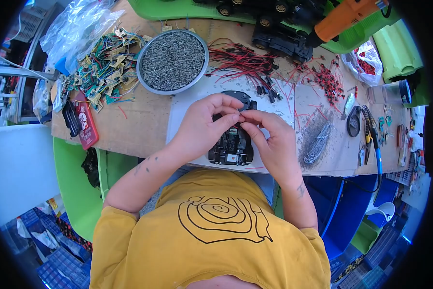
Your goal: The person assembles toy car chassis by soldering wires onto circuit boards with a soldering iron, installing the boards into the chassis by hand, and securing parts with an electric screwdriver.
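A black toy car chassis [232, 139] lies on a white sheet [187, 115] at the table's front edge, a small circuit board showing in its middle. Over its upper half, my left hand [209, 120] and my right hand [269, 132] meet at the fingertips. Thumb and forefinger of each are pinched together. What they hold is too small to make out; a bit of red wire shows just below the fingers. The hands hide part of the chassis.
A bowl of screws [173, 60] stands behind my left hand, beside wired circuit boards [113, 67]. Red wires [240, 58] lie behind the chassis. To the right are a soldering iron [376, 149], solder wire [318, 142] and an orange power tool [346, 20].
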Tool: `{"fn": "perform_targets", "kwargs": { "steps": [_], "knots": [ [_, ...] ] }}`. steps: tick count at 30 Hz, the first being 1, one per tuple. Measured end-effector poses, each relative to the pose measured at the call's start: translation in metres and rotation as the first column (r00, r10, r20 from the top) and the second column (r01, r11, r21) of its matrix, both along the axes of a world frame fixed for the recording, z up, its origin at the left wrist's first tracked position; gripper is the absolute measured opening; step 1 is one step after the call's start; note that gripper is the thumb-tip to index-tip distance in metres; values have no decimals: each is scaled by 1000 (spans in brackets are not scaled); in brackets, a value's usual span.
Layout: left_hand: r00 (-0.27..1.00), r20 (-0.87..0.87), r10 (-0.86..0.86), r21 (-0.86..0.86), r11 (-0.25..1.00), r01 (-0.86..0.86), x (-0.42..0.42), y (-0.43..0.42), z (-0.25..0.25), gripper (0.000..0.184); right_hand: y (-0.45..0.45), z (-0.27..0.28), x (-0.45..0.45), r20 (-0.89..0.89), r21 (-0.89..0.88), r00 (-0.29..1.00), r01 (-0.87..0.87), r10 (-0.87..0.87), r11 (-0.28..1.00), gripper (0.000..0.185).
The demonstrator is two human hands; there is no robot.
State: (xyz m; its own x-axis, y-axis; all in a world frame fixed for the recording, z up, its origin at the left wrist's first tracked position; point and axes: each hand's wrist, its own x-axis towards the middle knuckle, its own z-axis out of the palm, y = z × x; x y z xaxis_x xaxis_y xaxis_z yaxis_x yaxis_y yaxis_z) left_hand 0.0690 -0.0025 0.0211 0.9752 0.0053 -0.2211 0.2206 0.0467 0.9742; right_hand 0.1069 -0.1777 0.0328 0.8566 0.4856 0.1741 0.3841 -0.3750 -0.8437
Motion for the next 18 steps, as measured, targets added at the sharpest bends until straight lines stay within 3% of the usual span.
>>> {"fn": "perform_targets", "kwargs": {
  "steps": [3,5,6,8,10,14,17,18],
  "knots": [
    [1000,13,15,20,1000,-15,0,-2,3,23,2,-5,5,79,-37,997,17,-14,999,12],
    [999,29,27,44,999,-28,1,-4,2,21,6,-4,10,264,-39,965,18,-8,999,8],
    [999,43,23,112,993,-27,2,-6,-1,18,8,-1,12,266,-41,964,22,-10,999,8],
    [998,56,10,175,984,-20,1,-8,0,14,11,9,15,109,165,981,144,-163,976,5],
    [975,213,-63,514,856,-57,2,-11,8,13,9,10,18,50,190,984,156,-168,969,6],
    [989,146,-7,488,870,-66,4,-14,0,17,-16,7,27,24,59,986,164,-165,985,13],
    [980,183,77,342,930,-137,7,-15,-7,15,-55,-2,41,142,-319,935,353,-323,880,15],
    [980,183,76,338,931,-135,8,-15,-10,15,-68,-6,48,144,-323,935,354,-324,878,15]
  ]
}}
